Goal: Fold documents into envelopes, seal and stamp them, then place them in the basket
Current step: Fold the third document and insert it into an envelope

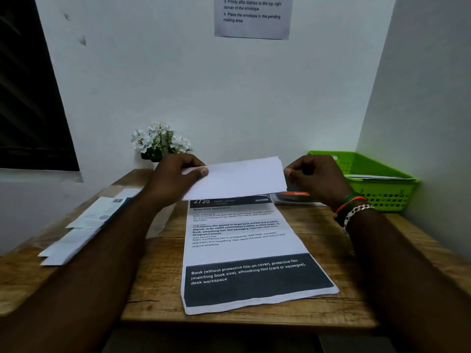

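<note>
wooden desk against a white wall, we're seated at it. printed document lies flat at centre, long axis running 12 to 6, its top edge tucked under what we hold. both hands are up at 12 o'clock above that top edge. left hand pinches the left short edge of a folded white paper, thumb on top, fingers curled under. right hand sits at the paper's right short edge, fingers curled in; whether it really grips the edge or only touches it we cannot tell. paper's long axis runs 9 to 3, so it spans hand to hand, raised off the desk and tilted a little. it looks plain, blank on the face we see, a few layers thick at the right edge; folded sheet or envelope, not clear. green basket stands at 2 o'clock, nearer the right hand, with some papers already inside. loose envelopes lie at 9 o'clock by the left forearm. we judge folding or inserting is under way; sealing and stamping not yet done for this one.
</note>
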The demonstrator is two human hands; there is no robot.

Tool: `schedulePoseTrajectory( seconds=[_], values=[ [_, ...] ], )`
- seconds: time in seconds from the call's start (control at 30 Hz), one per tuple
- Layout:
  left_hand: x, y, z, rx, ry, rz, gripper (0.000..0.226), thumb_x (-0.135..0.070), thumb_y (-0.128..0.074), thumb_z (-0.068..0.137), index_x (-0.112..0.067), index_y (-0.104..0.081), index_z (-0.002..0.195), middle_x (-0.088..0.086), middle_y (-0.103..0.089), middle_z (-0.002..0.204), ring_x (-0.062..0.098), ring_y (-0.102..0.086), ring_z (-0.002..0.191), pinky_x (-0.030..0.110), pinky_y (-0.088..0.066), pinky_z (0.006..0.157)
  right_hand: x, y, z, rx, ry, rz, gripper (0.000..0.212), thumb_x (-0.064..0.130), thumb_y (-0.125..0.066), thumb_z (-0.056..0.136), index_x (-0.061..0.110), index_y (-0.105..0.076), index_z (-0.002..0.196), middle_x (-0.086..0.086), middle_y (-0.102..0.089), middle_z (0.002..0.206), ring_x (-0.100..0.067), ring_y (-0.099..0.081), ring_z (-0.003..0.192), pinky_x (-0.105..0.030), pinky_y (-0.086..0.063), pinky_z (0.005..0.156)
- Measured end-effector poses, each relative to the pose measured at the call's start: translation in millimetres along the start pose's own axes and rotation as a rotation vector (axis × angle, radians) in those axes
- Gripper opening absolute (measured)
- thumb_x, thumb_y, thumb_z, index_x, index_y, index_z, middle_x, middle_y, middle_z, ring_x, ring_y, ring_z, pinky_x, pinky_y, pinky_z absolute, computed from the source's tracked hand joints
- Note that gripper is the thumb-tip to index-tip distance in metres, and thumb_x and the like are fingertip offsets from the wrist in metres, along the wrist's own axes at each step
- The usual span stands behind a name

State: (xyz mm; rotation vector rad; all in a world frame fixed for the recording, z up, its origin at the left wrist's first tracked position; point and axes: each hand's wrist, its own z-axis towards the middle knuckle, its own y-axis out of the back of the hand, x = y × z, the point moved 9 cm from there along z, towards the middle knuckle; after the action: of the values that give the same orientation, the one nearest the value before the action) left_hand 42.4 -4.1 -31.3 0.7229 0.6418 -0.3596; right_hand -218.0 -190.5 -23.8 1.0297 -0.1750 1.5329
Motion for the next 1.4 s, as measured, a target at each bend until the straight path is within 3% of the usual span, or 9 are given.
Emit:
schedulePoseTrajectory(
  seconds=[0.07, 0.33, 0.43, 0.57, 0.7, 0.87, 0.97, 1.13, 1.4],
  values=[
    [6.0, -10.5, -1.7, 0.061, 0.046, 0.059, 0.006, -0.025, -0.075, 0.091, -0.020, -0.077, 0.089, -0.007, -0.074, 0.089, 0.008, -0.067, 0.083, 0.025, -0.049, 0.071, 3.7, -8.0, -1.5, 0.014, 0.020, -0.006, 0.009, 0.020, -0.077, 0.085, 0.015, -0.076, 0.078, -0.006, -0.075, 0.072, -0.024, -0.072, 0.071, -0.041, -0.057, 0.072],
    [33.2, -64.7, -18.5, 0.436, 0.001, 0.288, 0.009, -0.026, -0.081, 0.083, -0.034, -0.078, 0.084, -0.013, -0.075, 0.087, 0.005, -0.069, 0.084, 0.040, -0.058, 0.084, 20.6, -22.1, -11.2, 0.006, 0.104, -0.140, 0.011, 0.014, -0.071, 0.083, 0.025, -0.070, 0.082, 0.008, -0.067, 0.076, -0.006, -0.063, 0.062, -0.022, -0.050, 0.063],
    [37.4, -62.9, -16.0, 0.401, 0.001, 0.280, 0.008, -0.032, -0.083, 0.079, -0.036, -0.078, 0.082, -0.012, -0.073, 0.082, 0.006, -0.068, 0.081, 0.042, -0.059, 0.081, 27.1, -52.4, -20.9, 0.229, 0.148, -0.181, 0.005, 0.021, -0.077, 0.083, 0.023, -0.073, 0.081, 0.012, -0.069, 0.073, -0.016, -0.066, 0.068, -0.030, -0.052, 0.068],
    [24.7, -51.2, -21.7, 0.292, 0.019, 0.278, 0.012, -0.047, -0.080, 0.078, -0.036, -0.078, 0.083, -0.016, -0.072, 0.088, 0.002, -0.065, 0.089, 0.040, -0.058, 0.084, 10.8, -89.8, -37.5, 0.475, 0.084, -0.359, 0.007, 0.028, -0.080, 0.079, 0.026, -0.076, 0.075, 0.012, -0.072, 0.072, -0.004, -0.063, 0.067, -0.025, -0.053, 0.072],
    [14.1, -17.5, -41.4, 0.264, 0.109, 0.237, 0.014, -0.047, -0.078, 0.085, -0.032, -0.076, 0.084, -0.016, -0.072, 0.089, 0.005, -0.068, 0.084, 0.034, -0.057, 0.080, 10.0, -84.1, -41.6, 0.443, 0.049, -0.392, 0.007, 0.030, -0.080, 0.078, 0.025, -0.077, 0.074, 0.011, -0.074, 0.072, -0.004, -0.065, 0.067, -0.026, -0.054, 0.071],
    [31.0, 95.2, -103.4, 0.213, 0.144, 0.297, 0.013, -0.035, -0.069, 0.095, -0.026, -0.078, 0.098, -0.013, -0.075, 0.096, 0.001, -0.067, 0.092, 0.029, -0.053, 0.084, 86.9, -86.4, -39.8, 0.307, 0.260, -0.355, 0.011, 0.027, -0.078, 0.083, 0.026, -0.073, 0.074, 0.010, -0.069, 0.068, -0.008, -0.065, 0.068, -0.030, -0.050, 0.070],
    [57.0, 157.7, -152.0, 0.102, 0.219, 0.325, 0.016, -0.032, -0.061, 0.100, -0.032, -0.075, 0.108, -0.020, -0.068, 0.115, -0.002, -0.059, 0.108, 0.031, -0.045, 0.095, 148.1, -134.5, -56.9, 0.437, 0.353, -0.258, 0.006, 0.029, -0.077, 0.084, 0.024, -0.077, 0.081, 0.011, -0.074, 0.076, -0.005, -0.068, 0.073, -0.026, -0.053, 0.072],
    [88.4, 176.8, -188.2, 0.143, 0.282, 0.308, 0.036, -0.014, -0.048, 0.104, -0.041, -0.069, 0.116, -0.009, -0.065, 0.131, 0.007, -0.060, 0.116, 0.032, -0.048, 0.104, 211.6, -241.4, -104.4, 0.744, 0.450, -0.205, 0.019, 0.031, -0.076, 0.087, 0.018, -0.078, 0.100, 0.013, -0.073, 0.095, -0.005, -0.067, 0.087, -0.017, -0.052, 0.073],
    [90.5, 177.5, -196.1, 0.143, 0.318, 0.309, 0.048, -0.005, -0.045, 0.093, -0.036, -0.068, 0.121, -0.001, -0.060, 0.137, 0.017, -0.060, 0.114, 0.034, -0.051, 0.096, 217.1, -298.3, -123.2, 0.743, 0.425, -0.367, 0.033, 0.057, -0.069, 0.079, 0.031, -0.073, 0.100, 0.012, -0.066, 0.105, -0.006, -0.061, 0.093, -0.033, -0.055, 0.082]
  ],
)
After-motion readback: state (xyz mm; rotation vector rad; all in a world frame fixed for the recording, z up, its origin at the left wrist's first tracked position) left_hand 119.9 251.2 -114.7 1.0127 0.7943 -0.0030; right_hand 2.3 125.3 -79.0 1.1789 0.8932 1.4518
